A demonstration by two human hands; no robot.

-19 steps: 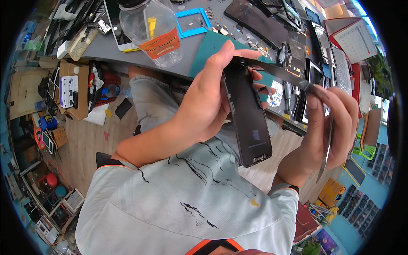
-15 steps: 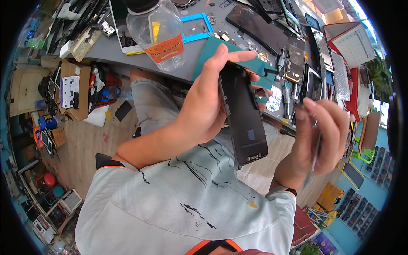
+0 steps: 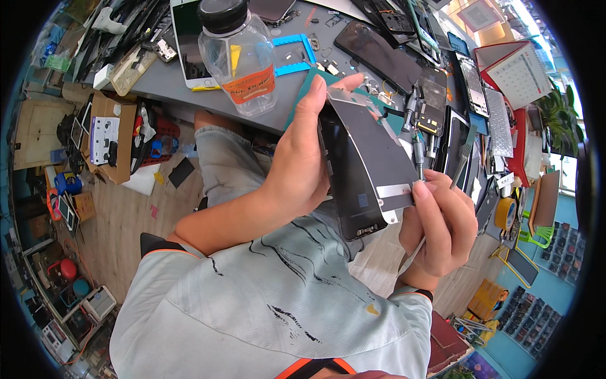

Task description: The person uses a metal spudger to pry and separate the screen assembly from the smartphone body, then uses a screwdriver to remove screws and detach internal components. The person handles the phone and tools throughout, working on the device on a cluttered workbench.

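Note:
My left hand (image 3: 297, 151) is wrapped round a black phone screen (image 3: 344, 183), held tilted above my lap with its back side up. Over the screen's right side stands a thin dark plate (image 3: 377, 148) with a silvery edge and a bright strip near its lower end. My right hand (image 3: 439, 221) pinches the plate's lower right corner between thumb and finger. A slim metal tool (image 3: 463, 161) with a flat end is also tucked through the right fingers. Whether the plate touches the screen along its left edge, I cannot tell.
On the grey bench (image 3: 170, 85) stand a clear bottle (image 3: 243, 76) with an orange label and a blue frame (image 3: 297, 54). A green mat (image 3: 309, 79) lies behind my left hand. Screwdrivers (image 3: 418, 151), phones (image 3: 379, 54) and small parts crowd the right side.
My right hand has moved left to the screen and now pinches the dark plate, which was not visible apart from the screen before. The screen has shifted slightly left in my left hand.

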